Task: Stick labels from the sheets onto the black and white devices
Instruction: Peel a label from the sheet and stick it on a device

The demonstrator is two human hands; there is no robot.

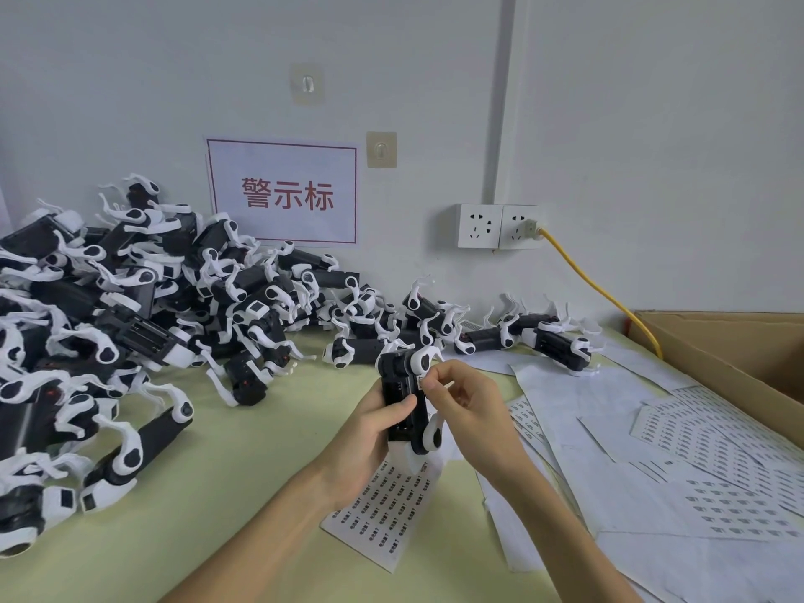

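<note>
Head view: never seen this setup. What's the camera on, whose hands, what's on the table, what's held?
No robot here. One camera worn on a person's head looks down at their two bare hands. The left hand grips a black and white plastic device. The right hand pinches what looks like a small white label against its side. On the pale green table lie a big pile of the same devices, a printed white label sheet under the hands, more sheets to the right, and a brown cardboard box.
</note>
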